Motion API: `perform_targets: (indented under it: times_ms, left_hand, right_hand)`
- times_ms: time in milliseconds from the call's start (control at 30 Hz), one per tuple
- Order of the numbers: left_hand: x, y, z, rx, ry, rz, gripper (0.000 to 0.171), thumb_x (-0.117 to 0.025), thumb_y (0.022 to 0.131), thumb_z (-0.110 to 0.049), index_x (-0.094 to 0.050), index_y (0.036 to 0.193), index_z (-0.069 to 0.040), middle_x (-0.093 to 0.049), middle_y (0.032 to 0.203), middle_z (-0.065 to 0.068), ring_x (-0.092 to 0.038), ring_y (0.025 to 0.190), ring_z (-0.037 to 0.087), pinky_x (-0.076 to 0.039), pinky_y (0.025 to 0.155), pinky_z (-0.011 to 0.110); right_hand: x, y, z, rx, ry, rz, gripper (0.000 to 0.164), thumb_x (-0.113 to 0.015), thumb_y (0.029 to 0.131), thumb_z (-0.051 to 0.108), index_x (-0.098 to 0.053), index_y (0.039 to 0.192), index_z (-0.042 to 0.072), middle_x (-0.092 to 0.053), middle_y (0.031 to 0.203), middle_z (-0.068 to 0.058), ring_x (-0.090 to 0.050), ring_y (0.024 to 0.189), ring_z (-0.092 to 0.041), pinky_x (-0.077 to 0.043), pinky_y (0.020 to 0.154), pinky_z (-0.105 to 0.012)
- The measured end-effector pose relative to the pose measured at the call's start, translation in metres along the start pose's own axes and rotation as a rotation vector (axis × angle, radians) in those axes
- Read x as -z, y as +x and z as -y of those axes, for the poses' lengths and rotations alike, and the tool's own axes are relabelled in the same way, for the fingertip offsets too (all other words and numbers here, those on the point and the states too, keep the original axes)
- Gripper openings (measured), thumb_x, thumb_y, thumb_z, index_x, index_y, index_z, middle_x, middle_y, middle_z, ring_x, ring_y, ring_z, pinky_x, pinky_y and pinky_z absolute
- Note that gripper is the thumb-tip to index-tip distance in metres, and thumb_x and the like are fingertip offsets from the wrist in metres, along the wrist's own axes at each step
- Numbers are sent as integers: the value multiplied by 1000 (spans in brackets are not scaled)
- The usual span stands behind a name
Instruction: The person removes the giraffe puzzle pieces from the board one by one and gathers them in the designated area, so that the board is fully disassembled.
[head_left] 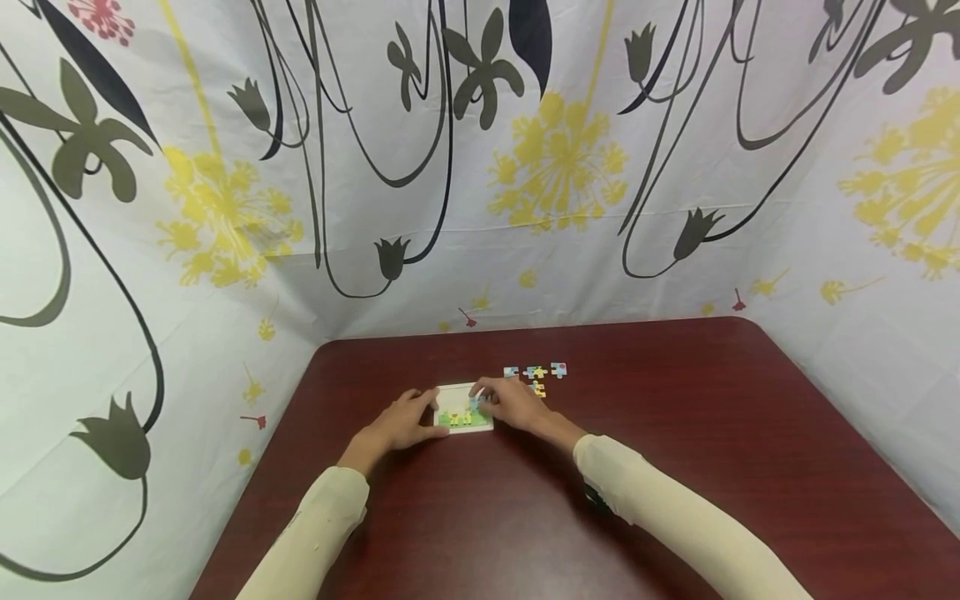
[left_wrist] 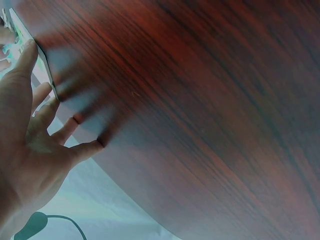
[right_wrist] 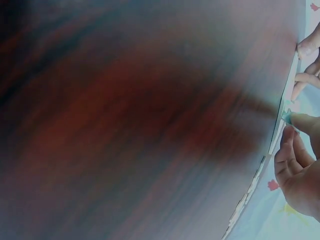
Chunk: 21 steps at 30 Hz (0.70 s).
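Observation:
A white puzzle tray (head_left: 453, 393) lies on the table, its lower part filled with green and yellow jigsaw pieces (head_left: 459, 419). My left hand (head_left: 401, 421) rests at the tray's left side, fingers spread and thumb along the near corner. In the left wrist view, the thumb (left_wrist: 27, 57) touches the tray's edge while the outer fingertips reach the tabletop. Over the tray's right part, my right hand (head_left: 517, 405) pinches a light-blue puzzle piece (right_wrist: 286, 117) between thumb and fingertips. That piece is partly hidden by the fingers.
Several loose puzzle pieces (head_left: 536, 372) lie behind and to the right of the tray, near my right hand. The dark red wooden table (head_left: 637, 467) has rounded far corners. A patterned white cloth (head_left: 480, 267) hangs behind and beside it.

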<state>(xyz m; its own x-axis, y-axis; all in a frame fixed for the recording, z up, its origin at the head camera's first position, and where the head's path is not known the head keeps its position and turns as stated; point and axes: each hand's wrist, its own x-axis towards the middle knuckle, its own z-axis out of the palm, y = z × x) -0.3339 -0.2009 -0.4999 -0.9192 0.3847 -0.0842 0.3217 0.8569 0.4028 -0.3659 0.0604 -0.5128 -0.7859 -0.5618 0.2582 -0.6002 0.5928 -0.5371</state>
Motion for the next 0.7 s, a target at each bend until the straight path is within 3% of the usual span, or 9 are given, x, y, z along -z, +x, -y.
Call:
perform_targets:
  times_ms: [167,367,700]
  left_hand:
    - [-1,0,-1,-9,-6,-3,64,-76,93,-52,-54,142,-17,-57,139,9,-40,146,41,-42,107,63]
    - [-1,0,-2,-11,-13,-2,63,-75,93,-53,-54,141,-17,-57,140,10,-41,145,40,-42,107,62]
    - [-1,0,2,-17,-10,-14,61,-75,93,-53,-55,138,-18,-56,143,10,-39,147,40,-42,107,62]
  right_hand:
    - [-1,-2,-1,48,11,-36,17,-70,100,9,-74,117,13,-78,94,-2,-73,80,-11,-58,71,-30]
    - [3,-3,-3,46,51,-41,18,-69,101,10,-74,118,11,-78,95,-3,-74,81,-12,-58,72,-31]
    - [30,-9,-16,4,64,-57,18,-70,100,8,-75,117,9,-77,106,-6,-74,92,-21,-59,77,-35]
